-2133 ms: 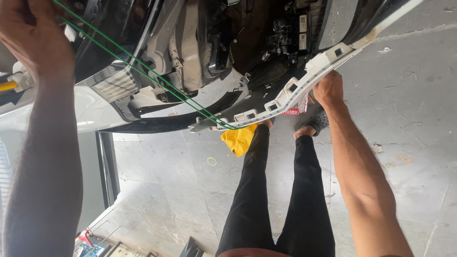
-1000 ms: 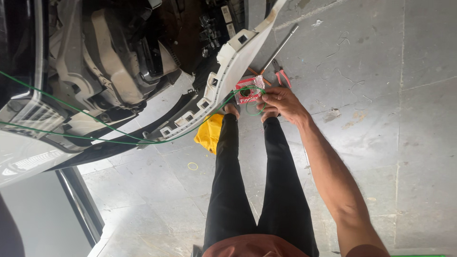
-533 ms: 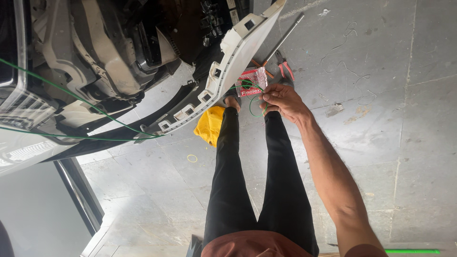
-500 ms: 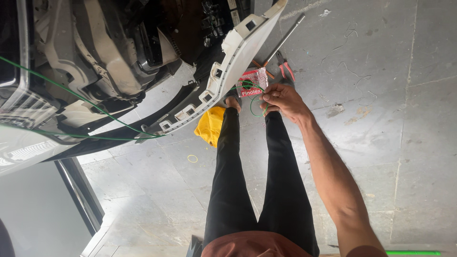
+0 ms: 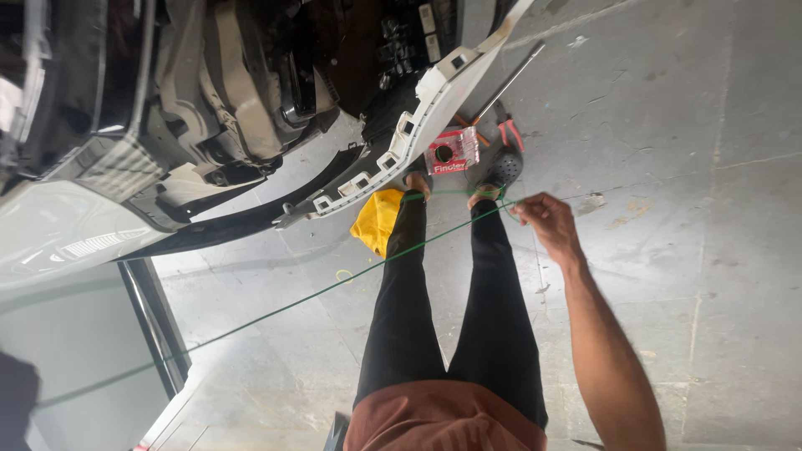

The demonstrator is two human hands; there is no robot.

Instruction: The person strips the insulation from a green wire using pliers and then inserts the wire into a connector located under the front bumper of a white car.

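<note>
- Right now our right hand [image 5: 547, 225] pinches a thin green cord [image 5: 334, 286], fingers closed narrowly on it just beside our right shoe.
- From that grip the cord runs taut and slanting across our black trouser legs [image 5: 451, 317], over the floor, and away toward the lower left edge of the view; a short length also stretches across between our two feet.
- Our left hand is out of view, so we cannot tell its state.
- As far as we can judge, the cord is drawn out and held tight, but it touches no part of the loosened white plastic car bumper [image 5: 418, 134] that hangs away from the exposed dark front of the vehicle [image 5: 251, 92].
- Near our feet lie a crumpled yellow cloth [image 5: 374, 221], a small red box [image 5: 451, 150], red-handled pliers [image 5: 507, 131] and a long metal rod [image 5: 510, 82].
- Underfoot is a grey concrete floor [image 5: 685, 250], stained, scuffed and jointed, like that of a workshop.
</note>
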